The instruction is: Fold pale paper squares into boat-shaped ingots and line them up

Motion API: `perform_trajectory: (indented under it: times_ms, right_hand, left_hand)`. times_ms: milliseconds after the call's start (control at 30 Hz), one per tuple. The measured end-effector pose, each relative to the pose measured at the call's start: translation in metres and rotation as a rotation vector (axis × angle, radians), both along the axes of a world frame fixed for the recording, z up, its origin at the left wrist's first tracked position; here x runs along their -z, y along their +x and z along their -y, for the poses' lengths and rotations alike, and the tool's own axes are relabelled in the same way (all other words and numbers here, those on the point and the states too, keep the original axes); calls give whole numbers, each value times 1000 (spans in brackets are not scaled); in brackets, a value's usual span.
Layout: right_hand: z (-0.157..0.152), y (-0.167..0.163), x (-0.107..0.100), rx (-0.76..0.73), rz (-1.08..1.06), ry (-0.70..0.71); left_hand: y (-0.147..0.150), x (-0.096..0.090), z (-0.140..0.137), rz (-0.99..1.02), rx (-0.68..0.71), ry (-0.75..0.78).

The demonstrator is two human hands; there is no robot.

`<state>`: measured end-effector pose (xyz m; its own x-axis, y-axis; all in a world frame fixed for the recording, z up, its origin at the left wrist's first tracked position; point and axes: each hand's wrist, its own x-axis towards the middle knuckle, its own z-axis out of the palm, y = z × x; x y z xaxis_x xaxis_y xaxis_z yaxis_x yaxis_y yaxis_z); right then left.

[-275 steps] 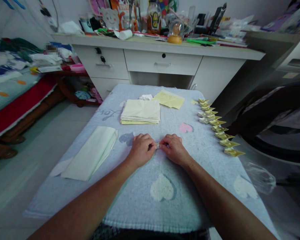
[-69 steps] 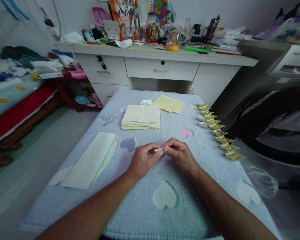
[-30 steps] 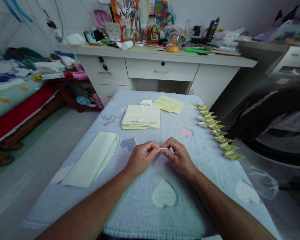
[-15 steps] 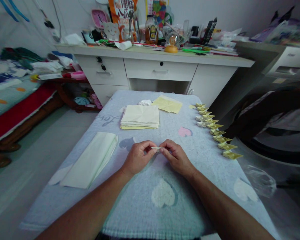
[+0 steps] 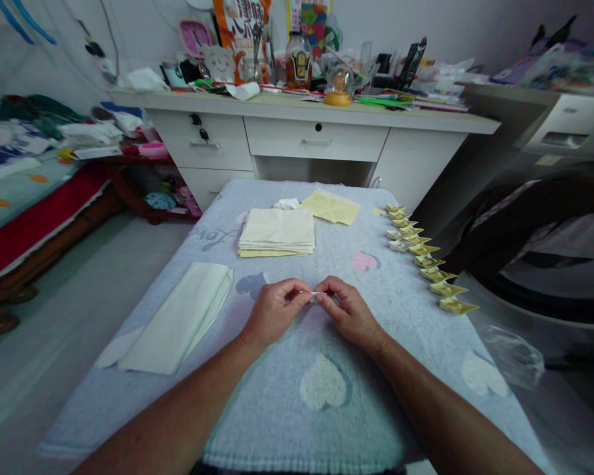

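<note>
Between my two hands is a small folded piece of pale paper (image 5: 313,293), seen nearly edge-on and mostly covered by fingers. My left hand (image 5: 276,309) pinches its left end with thumb and forefinger. From the other side, my right hand (image 5: 347,307) pinches its right end in the same way. Both hands are just over the blue cloth with heart patterns (image 5: 297,363). Beyond them lies a stack of cream and yellow paper sheets (image 5: 277,227). A row of folded yellow paper boats (image 5: 433,270) runs along the right side of the cloth.
A folded pale green-white sheet (image 5: 178,320) lies at the left. Loose yellow paper (image 5: 331,206) and a crumpled white tissue (image 5: 287,204) sit behind the stack. A cluttered white desk (image 5: 321,140) stands at the back, a washing machine (image 5: 569,132) at the right.
The paper's visible edge looked flat and straight before; now it is slightly bent between my fingertips. My hands have hardly moved. The whole view has shifted very slightly.
</note>
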<state>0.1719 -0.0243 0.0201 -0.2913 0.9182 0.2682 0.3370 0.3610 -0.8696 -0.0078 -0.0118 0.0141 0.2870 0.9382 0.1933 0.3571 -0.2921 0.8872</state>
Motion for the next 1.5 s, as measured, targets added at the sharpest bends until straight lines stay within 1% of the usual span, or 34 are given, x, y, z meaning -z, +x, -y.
perform_trajectory:
  times_ms: [100,200,467,600,733,900,1033,1367,1500]
  right_hand:
    - [1,1,-1,-30,56,26]
    - [0,2,1,-28,123,74]
    - [-2,5,2,-25,157,131]
    - [-2,5,3,-42,246,154]
    - [-4,6,6,-64,295,188]
    - [-5,6,7,-60,317,220]
    - [-4,6,7,-35,363,246]
    - [-5,3,12,-49,403,242]
    - [-6,5,13,-47,355,220]
  left_hand:
    - [0,-1,0,4,6,-2]
    - [0,0,-1,-15,13,7]
    - [2,0,-2,-68,-5,46]
    - [0,-1,-2,-69,25,30]
    - [-1,1,-3,-66,21,12]
    - [1,4,-3,-59,6,1]
    - [1,4,-3,-49,33,-23]
    - [-2,4,-5,-32,77,-69]
    - [-1,7,-6,28,111,-135]
